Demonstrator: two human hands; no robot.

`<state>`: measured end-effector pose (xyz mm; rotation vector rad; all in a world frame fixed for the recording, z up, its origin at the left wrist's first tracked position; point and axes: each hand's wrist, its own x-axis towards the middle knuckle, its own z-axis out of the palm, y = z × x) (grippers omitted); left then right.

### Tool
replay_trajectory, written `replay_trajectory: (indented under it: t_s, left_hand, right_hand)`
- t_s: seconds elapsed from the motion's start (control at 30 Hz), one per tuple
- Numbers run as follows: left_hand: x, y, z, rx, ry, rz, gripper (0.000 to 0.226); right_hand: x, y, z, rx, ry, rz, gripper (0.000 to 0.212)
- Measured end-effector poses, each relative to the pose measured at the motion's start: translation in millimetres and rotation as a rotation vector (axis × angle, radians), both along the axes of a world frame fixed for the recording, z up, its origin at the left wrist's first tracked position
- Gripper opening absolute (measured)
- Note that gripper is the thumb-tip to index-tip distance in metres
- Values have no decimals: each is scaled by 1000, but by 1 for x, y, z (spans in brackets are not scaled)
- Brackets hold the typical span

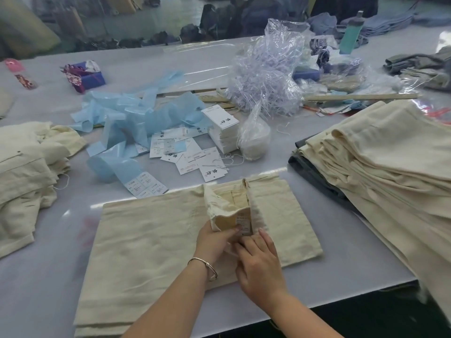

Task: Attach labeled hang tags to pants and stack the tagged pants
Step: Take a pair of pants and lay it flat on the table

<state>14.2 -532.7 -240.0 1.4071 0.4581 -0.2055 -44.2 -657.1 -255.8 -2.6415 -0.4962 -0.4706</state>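
A folded pair of cream pants (151, 245) lies flat on the white table (61, 276) in front of me. Its waistband is turned open, showing the inner lining and a small sewn-in label (244, 222). My left hand (214, 242), with a bracelet on the wrist, grips the opened waistband edge. My right hand (258, 264) pinches the fabric just under the label, fingers touching the left hand. Loose white hang tags (195, 157) with strings lie scattered behind the pants. A block of stacked tags (223, 129) stands beside them.
A tall stack of cream pants (380, 167) fills the right side. A rumpled pile of cream pants (26, 172) sits at the left. Blue sticker backing strips (136, 123), a clear plastic bag of fasteners (266, 74), a wooden stick (361, 96) and a green bottle (352, 32) lie farther back.
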Motion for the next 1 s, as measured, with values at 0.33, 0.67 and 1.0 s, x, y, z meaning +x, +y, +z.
replay_trajectory:
  t_s: [0.33, 0.67, 1.0]
  left_hand:
    - [-3, -18, 1, -110, -20, 60, 30]
    - [-2, 45, 23, -253, 2, -320, 42]
    - [54, 203, 21, 63, -87, 37, 15]
  right_hand:
    - [12, -33, 5, 104, 49, 100, 41]
    - [72, -24, 64, 419, -322, -197, 36]
    - [154, 142, 44, 346, 135, 28, 42]
